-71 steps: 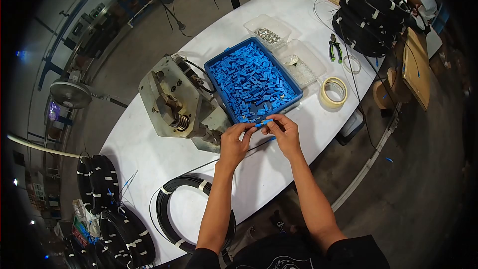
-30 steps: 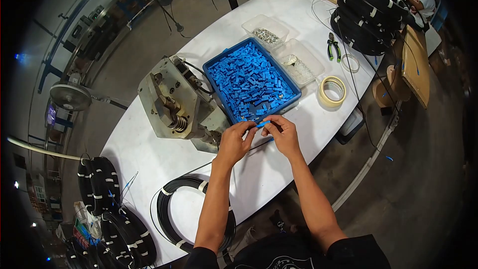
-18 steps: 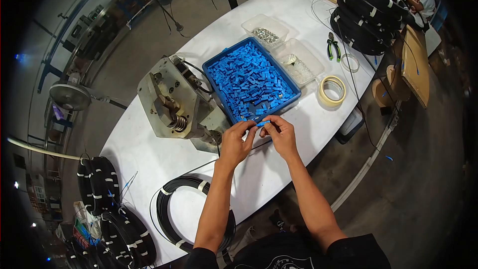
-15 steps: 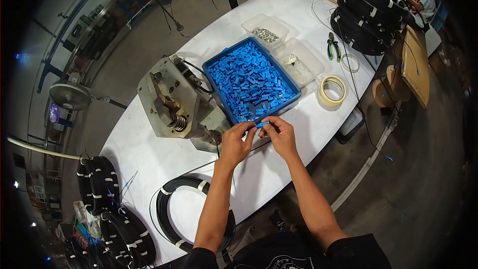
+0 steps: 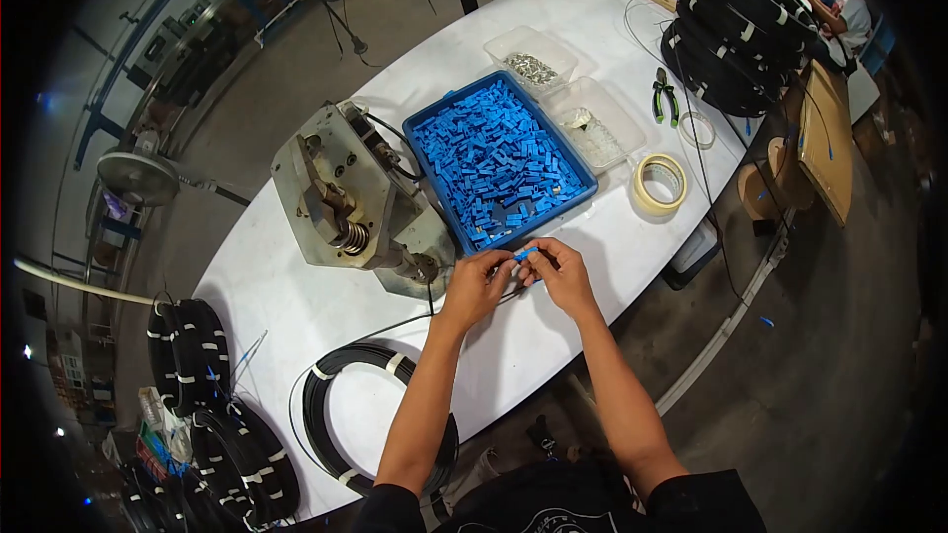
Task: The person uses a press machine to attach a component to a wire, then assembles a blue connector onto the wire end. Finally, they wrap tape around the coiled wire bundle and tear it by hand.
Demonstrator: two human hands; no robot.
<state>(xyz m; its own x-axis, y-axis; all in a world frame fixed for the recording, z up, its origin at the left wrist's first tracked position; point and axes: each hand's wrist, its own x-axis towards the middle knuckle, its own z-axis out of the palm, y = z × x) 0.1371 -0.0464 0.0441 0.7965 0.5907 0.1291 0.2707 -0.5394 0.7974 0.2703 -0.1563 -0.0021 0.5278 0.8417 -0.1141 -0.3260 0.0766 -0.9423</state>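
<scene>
A small blue plastic connector (image 5: 526,254) sits between my two hands, just in front of the blue tray. My left hand (image 5: 478,281) pinches at its left end with thumb and fingertips. On its right side, my right hand (image 5: 559,274) is closed around it with thumb and forefinger. A thin black cable (image 5: 390,324) runs from the coil (image 5: 321,405) on the table, behind my left wrist, towards my right fingers. The fingers hide where the cable ends. Many similar blue connectors (image 5: 494,153) fill the blue tray (image 5: 591,184).
Left of the tray stands a metal press (image 5: 336,207). Clear tubs (image 5: 523,44) of small metal parts, tape rolls (image 5: 647,199) and pliers (image 5: 664,99) lie beyond it. Cable coils are stacked at the back right (image 5: 736,30) and left (image 5: 188,355). Other people sit far right.
Both hands have come slightly towards me, away from the tray edge, with the connector. More of the black cable shows beside my left wrist.
</scene>
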